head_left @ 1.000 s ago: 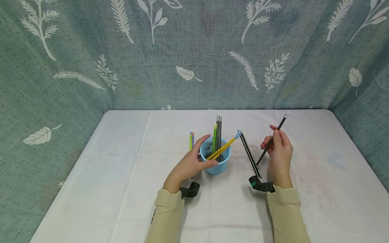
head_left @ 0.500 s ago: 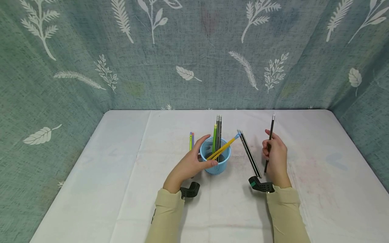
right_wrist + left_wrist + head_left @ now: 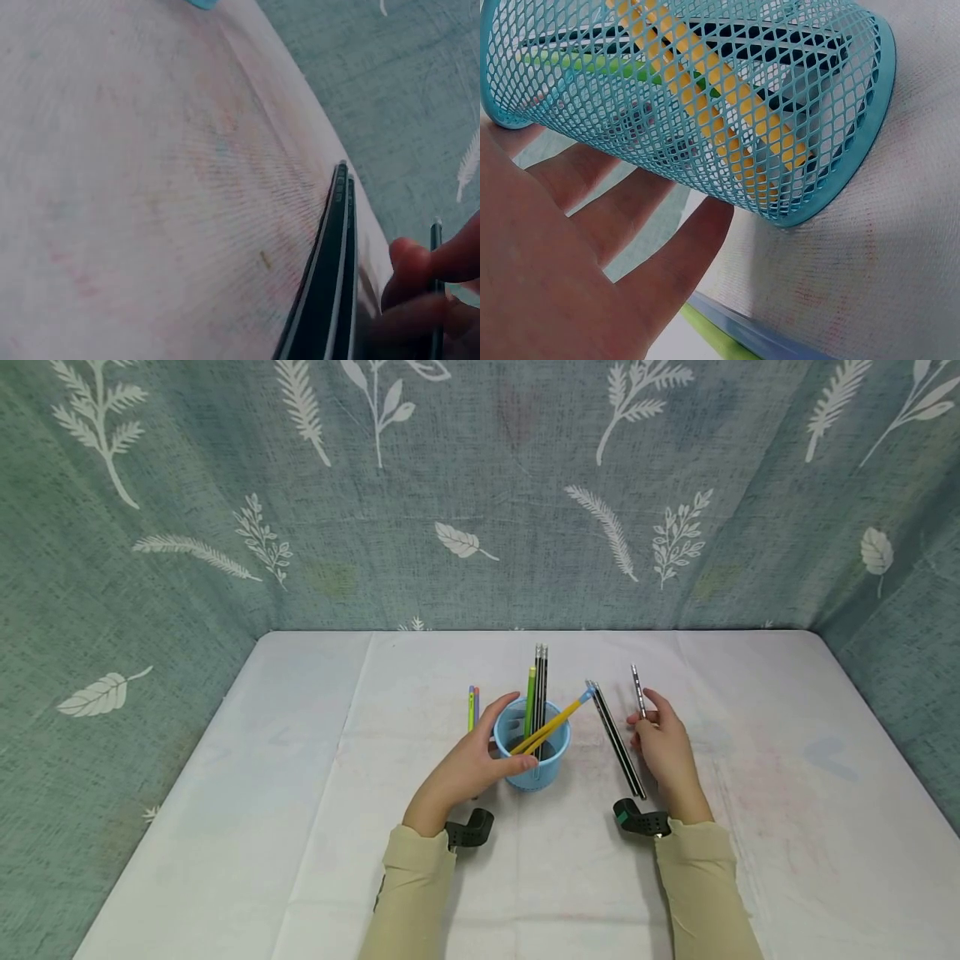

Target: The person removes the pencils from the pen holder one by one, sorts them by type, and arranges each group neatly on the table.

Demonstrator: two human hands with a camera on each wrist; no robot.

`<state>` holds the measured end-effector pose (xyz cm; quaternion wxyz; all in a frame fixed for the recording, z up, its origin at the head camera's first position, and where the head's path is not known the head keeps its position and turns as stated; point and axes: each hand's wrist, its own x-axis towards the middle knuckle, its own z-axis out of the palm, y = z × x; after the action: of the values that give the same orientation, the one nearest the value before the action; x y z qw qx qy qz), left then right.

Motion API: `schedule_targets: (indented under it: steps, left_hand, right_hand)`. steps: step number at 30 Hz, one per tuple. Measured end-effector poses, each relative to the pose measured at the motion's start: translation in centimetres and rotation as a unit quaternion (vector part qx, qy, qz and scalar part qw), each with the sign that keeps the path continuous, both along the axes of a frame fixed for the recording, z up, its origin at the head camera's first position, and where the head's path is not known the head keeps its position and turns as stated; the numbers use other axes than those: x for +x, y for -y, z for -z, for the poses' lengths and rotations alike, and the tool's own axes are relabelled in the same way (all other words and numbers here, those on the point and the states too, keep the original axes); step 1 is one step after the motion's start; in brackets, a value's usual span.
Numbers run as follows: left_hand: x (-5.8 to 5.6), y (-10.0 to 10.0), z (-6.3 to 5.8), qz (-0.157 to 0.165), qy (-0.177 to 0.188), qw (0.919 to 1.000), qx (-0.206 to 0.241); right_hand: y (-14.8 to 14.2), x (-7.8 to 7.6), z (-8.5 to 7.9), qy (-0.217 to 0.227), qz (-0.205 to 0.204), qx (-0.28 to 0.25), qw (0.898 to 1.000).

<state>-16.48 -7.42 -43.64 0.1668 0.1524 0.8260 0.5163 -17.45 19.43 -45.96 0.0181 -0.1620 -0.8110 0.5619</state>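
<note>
My left hand (image 3: 471, 762) grips a light blue mesh pencil cup (image 3: 546, 774), thumb on the near side and fingers around the left. Inside the cup stand a green pencil (image 3: 531, 693), several black striped pencils (image 3: 542, 681) and two yellow pencils (image 3: 562, 717) leaning right. To the right, my right hand (image 3: 666, 752) holds a black pencil (image 3: 637, 685) between thumb and fingers; the hand hides its lower part. Just left of that hand, two black pencils (image 3: 618, 743) lie side by side on the table, also large in the right wrist view.
A green and a purple pencil (image 3: 476, 700) lie left of the cup, partly hidden behind my left hand. White cloth (image 3: 300, 827) covers the table. A grey-green leaf-patterned curtain (image 3: 480, 585) hangs along the back and sides.
My right hand has moved left and slightly down toward the two lying pencils. Its pencil has swung from leaning right to leaning slightly left, with its top lower. Left hand and cup stay put.
</note>
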Motion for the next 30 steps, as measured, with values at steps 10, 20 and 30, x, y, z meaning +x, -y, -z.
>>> schedule_targets:
  steps: [10, 20, 30]
  left_hand:
    - [0.02, 0.02, -0.14, 0.006, -0.004, 1.0000, 0.005]
    - [0.06, 0.07, -0.23, 0.001, 0.000, 1.0000, 0.004]
    - [0.08, 0.01, -0.36, 0.003, 0.003, 0.9999, 0.009]
  right_hand:
    - [0.06, 0.30, 0.53, -0.032, 0.002, 0.161, 0.986]
    - [0.08, 0.16, 0.92, -0.065, -0.018, 0.223, 0.973]
    - [0.08, 0.14, 1.01, -0.067, -0.026, 0.267, 0.961]
